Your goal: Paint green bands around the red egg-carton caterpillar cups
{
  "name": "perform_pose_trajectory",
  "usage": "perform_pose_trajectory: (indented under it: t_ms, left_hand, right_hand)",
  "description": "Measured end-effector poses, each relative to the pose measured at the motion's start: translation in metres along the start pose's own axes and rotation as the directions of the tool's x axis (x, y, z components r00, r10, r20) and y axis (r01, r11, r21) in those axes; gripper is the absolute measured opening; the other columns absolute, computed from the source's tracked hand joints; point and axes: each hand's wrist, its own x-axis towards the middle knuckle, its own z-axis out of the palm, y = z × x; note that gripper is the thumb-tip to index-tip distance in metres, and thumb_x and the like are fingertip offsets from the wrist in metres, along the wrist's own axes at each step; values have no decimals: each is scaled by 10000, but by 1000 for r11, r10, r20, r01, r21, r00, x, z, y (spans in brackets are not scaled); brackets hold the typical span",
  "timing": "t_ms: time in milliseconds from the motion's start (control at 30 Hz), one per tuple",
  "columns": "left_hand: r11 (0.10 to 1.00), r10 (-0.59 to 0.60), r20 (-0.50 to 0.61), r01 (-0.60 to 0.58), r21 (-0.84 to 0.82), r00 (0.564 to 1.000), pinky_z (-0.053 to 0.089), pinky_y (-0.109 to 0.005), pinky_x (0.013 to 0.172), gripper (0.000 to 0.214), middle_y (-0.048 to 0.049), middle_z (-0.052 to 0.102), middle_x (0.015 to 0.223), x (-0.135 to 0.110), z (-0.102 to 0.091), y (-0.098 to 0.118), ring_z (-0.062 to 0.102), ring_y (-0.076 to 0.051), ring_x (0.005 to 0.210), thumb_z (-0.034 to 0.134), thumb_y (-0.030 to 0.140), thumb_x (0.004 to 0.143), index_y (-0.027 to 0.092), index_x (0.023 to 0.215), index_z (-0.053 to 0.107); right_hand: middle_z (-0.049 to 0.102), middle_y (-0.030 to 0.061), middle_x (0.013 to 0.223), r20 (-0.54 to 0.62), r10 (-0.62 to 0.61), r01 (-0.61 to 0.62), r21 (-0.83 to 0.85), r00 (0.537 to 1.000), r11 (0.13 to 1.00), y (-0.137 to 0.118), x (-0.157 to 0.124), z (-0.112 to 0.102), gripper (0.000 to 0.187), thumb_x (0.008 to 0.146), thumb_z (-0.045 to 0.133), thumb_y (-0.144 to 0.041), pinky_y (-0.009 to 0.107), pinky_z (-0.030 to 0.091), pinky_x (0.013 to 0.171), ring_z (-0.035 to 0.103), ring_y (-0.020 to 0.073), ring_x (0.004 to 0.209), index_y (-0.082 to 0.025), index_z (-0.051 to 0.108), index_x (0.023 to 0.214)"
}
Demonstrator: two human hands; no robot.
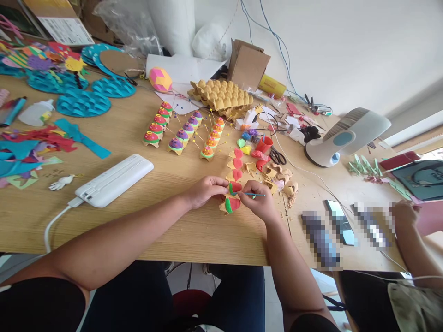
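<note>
A strip of egg-carton cups [237, 174] lies before me, its cups covered in red; the two nearest also carry a green band. My left hand [208, 192] grips the strip's left side by a green-edged cup, fingers closed. In my right hand [260, 199] a thin blue stick tool [256, 194] is pinched, close against the same cup. Farther back stand three decorated cup strips: a red one [159, 120], a purple one [187, 131] and an orange one [214, 136], the latter two with ball-headed pins sticking out.
Torn carton scraps [289, 186], scissors [278, 156] and a red cup [264, 145] lie right of the strip. A white power bank [114, 180] sits left, a fan [346, 138] right. Behind is an egg tray [221, 96]. Another person's hand [404, 214] is at far right.
</note>
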Motion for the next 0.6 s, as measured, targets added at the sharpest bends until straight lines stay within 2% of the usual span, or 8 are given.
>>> perform_pose_trajectory:
  t_ms: [133, 300, 600]
  left_hand:
    - [1000, -7, 27, 7, 3, 1000, 539, -252, 672, 383, -105, 809, 931, -1, 1, 2, 681, -152, 711, 802, 285, 717, 130, 1065, 843]
    - [1000, -4, 27, 4, 25, 1000, 533, -253, 667, 331, -96, 804, 897, -1, 2, 0, 678, -154, 715, 806, 292, 713, 125, 996, 848]
    - [999, 2, 68, -6, 53, 998, 528, -279, 703, 375, -122, 807, 947, -2, 1, 0, 711, -186, 779, 774, 286, 758, 119, 1088, 834]
  right_hand:
    - [531, -23, 633, 9, 1, -1, -18, 1000, 1000, 2, 0, 0, 259, 791, 719, -320, 264, 345, 556, 443, 111, 590, -211, 537, 641]
    - [551, -23, 637, 64, -7, 1, 90, 998, 996, 4, -1, -2, 259, 780, 732, -348, 262, 358, 556, 455, 109, 579, -211, 547, 660]
    - [565, -18, 636, 7, -18, 18, -35, 1000, 999, 3, 0, 1, 232, 781, 714, -294, 271, 364, 576, 458, 120, 601, -216, 543, 646]
